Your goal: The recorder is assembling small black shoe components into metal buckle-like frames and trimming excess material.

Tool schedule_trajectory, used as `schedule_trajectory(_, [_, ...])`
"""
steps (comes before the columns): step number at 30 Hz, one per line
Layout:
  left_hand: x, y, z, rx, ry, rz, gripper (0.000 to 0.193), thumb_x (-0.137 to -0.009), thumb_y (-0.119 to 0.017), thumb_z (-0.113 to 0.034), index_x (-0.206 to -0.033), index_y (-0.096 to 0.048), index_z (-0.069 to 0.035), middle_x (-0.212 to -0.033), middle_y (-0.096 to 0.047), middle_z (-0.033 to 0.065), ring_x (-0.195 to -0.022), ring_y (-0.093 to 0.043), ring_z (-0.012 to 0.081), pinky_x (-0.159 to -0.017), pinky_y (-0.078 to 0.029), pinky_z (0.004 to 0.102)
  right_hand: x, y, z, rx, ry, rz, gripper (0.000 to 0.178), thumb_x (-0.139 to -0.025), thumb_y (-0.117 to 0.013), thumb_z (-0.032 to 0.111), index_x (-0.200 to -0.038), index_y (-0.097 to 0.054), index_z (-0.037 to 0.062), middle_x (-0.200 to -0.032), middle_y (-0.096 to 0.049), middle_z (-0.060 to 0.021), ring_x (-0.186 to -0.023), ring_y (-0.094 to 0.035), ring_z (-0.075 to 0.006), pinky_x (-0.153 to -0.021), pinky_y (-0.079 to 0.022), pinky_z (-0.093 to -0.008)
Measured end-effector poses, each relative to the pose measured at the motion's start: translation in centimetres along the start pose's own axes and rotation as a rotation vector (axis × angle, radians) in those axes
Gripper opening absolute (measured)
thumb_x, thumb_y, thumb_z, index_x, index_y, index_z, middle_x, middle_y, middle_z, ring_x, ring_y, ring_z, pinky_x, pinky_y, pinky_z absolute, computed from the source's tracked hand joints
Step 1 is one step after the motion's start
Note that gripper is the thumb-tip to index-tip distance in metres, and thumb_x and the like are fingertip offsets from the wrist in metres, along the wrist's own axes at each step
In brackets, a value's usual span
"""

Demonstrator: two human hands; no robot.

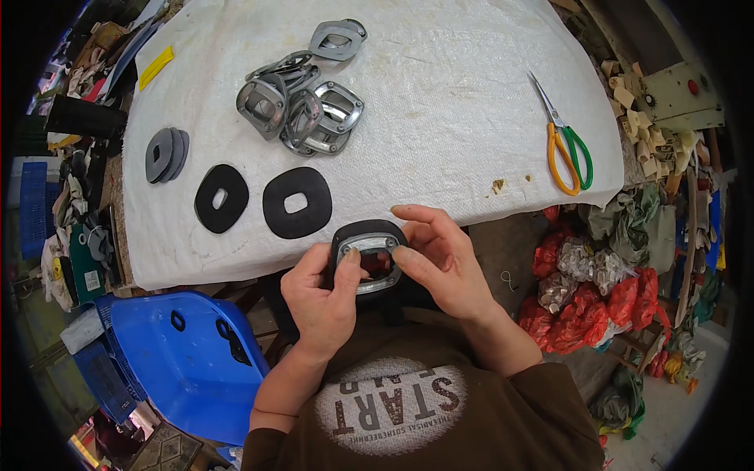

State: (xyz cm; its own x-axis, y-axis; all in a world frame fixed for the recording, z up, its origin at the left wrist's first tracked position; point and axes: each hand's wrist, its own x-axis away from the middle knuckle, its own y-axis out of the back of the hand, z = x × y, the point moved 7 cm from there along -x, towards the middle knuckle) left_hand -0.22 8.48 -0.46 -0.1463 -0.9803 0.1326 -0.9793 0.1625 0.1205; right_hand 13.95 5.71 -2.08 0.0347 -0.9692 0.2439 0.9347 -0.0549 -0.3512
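I have a metal frame [371,239] up in front of my tummy, just off the near edge of the white cloth [440,118]. A soft black pad [361,226] sits right up against it and peeks out around the top and the left side. My left hand [318,294] pinches the two of them, with the thumb on the front of the frame and the other fingers tucked behind. My right hand [441,263] is on the right side. Its thumb touches the top right corner, its pointing finger sticks out loose, and the rest curl in. I cannot tell if those curled fingers press on the back.

I think the step I am on is fitting the frame and the pad together so they line up. To me, the next move calls for a firm hold on the left and a gentle push with my right thumb, going around the rim till the pad looks even. If I push only one corner, the pad could slip crooked.

Two more pieces lie flat, far and to the left: a left black ring [234,206] and a right black ring [316,207]. Some gray rings [163,169] are stacked left of those. Farther off is a messy heap of frames [302,102]. The scissors [561,141] lie well apart, over on the right.
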Motion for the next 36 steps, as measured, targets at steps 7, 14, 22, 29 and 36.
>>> schedule_trajectory(7, [0.2,-0.4,0.1,0.051,0.014,0.006,0.015,-0.084,-0.055,-0.007,-0.075,-0.056,0.005,-0.064,-0.058,0.0045,-0.058,-0.052,0.005,-0.051,-0.04,0.0184,0.1,-0.9,-0.5,-0.358,-0.111,0.023,0.054,-0.077,-0.059,-0.001,-0.125,-0.035,0.0012,-0.091,-0.058,-0.0111,-0.08,-0.056,-0.0139,-0.074,-0.044,-0.0265])
schedule_trajectory(14, [0.2,-0.5,0.4,0.066,0.053,0.035,0.016,-0.084,-0.055,-0.01,-0.077,-0.057,0.004,-0.062,-0.058,0.004,-0.056,-0.051,0.005,-0.05,-0.04,0.0192,0.1,-0.8,-0.6,-0.511,-0.104,0.04,0.062,-0.072,-0.062,-0.003,-0.127,-0.032,0.0017,-0.088,-0.058,-0.0107,-0.08,-0.056,-0.0137,-0.074,-0.044,-0.0265])
schedule_trajectory(22, [0.5,-0.9,-0.1,-0.076,-0.052,0.053,0.013,-0.084,-0.053,-0.008,-0.079,-0.057,0.004,-0.068,-0.056,0.003,-0.057,-0.051,0.0053,-0.051,-0.04,0.0187,0.7,-0.5,1.7,0.489,0.309,-0.042,0.057,-0.072,-0.06,-0.006,-0.123,-0.037,0.0,-0.096,-0.059,-0.0132,-0.086,-0.057,-0.013,-0.073,-0.047,-0.0244])
schedule_trajectory(29, [0.6,-1.1,-0.5,-0.126,-0.08,0.065,0.013,-0.084,-0.053,-0.008,-0.079,-0.056,0.004,-0.069,-0.058,0.004,-0.058,-0.052,0.0056,-0.052,-0.041,0.0189,1.0,-0.1,2.3,0.514,0.335,-0.136,0.05,-0.073,-0.061,-0.006,-0.118,-0.042,-0.0014,-0.09,-0.061,-0.0118,-0.078,-0.059,-0.0116,-0.067,-0.048,-0.022])
schedule_trajectory(36, [1.0,-1.3,-0.3,-0.038,-0.049,0.057,0.014,-0.086,-0.053,-0.01,-0.083,-0.056,0.004,-0.072,-0.058,0.0044,-0.06,-0.053,0.0057,-0.054,-0.042,0.0188,1.4,0.6,1.4,0.203,0.155,-0.179,0.043,-0.074,-0.063,-0.002,-0.113,-0.045,-0.0023,-0.089,-0.061,-0.0127,-0.077,-0.06,-0.0129,-0.064,-0.049,-0.0241])
